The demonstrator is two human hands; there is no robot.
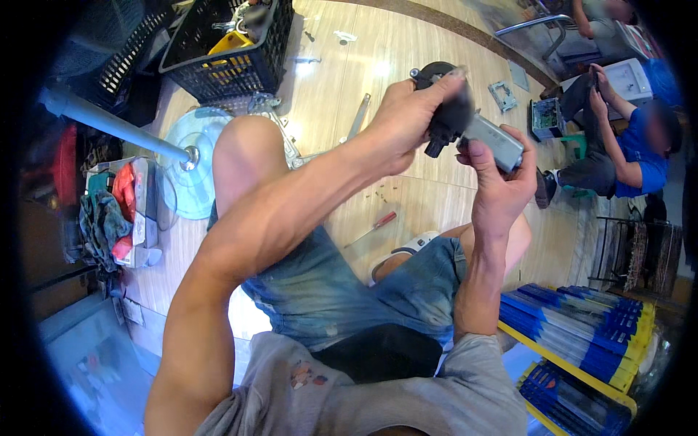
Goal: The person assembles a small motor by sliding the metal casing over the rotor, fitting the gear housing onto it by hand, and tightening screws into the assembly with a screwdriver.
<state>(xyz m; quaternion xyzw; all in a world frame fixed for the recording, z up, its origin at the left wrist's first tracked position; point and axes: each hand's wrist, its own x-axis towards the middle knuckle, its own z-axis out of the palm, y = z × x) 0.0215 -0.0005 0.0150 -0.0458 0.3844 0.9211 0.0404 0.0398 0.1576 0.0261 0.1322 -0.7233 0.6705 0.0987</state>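
Note:
My left hand (407,120) is closed around a black part (452,112) with a rounded top and a short stub at its lower end; its face is partly smeared. Between the fingers and thumb of my right hand (502,171) is a grey metal block (496,139), box-shaped with a dark end. The block's upper end sits close beside the black part; whether they touch I cannot tell. Both are held up in front of me, above the floor. Below them lie several small screws (382,193) and a screwdriver (376,228) with a red handle.
A black plastic crate (225,76) of parts stands at the far left, near a round stand base (193,156). Metal parts (283,134) and a flat strip (359,116) lie on the floor. At right sits a person in blue (643,156); blue-and-yellow packs (582,327) are stacked nearer.

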